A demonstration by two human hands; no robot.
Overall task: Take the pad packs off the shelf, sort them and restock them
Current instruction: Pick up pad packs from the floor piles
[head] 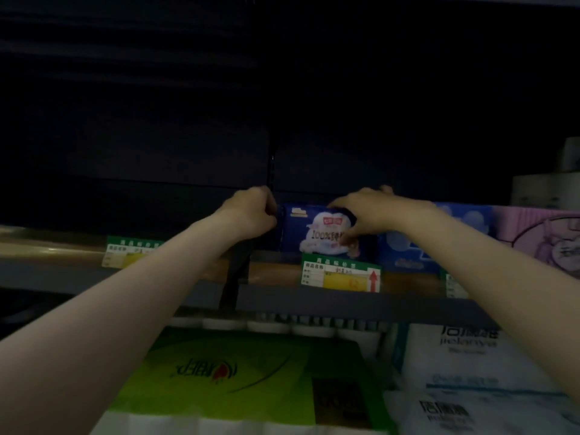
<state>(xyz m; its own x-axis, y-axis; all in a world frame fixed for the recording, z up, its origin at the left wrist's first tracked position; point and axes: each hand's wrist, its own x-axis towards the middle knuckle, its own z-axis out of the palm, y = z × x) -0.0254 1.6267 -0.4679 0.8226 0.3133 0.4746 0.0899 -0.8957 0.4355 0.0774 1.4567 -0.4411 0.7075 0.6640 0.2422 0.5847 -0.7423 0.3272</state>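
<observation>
Both hands grip one dark blue, soft plastic-wrapped pad pack (317, 235), printed with a white cloud shape, standing at the front of the wood-topped, grey-edged shelf (273, 301). The left hand (251, 215), at the pack's 9 o'clock, curls its fingers round the left edge; the right hand (370, 215), at 1 o'clock, curls over the top corner with the thumb on the printed face. At 3 o'clock a lighter blue pack (439, 240) touches it, then a pink pack (539, 237). Probable risk: the glossy film could slip, or dragging could tip the touching neighbour; the green-and-yellow paper price tag (340, 276) at 6 o'clock could be knocked loose. Below lie a green glossy paper-goods bundle (238, 378) and white soft packs (470, 372), where a dropped pack would likely land. The dim light hides the shelf's rear.
</observation>
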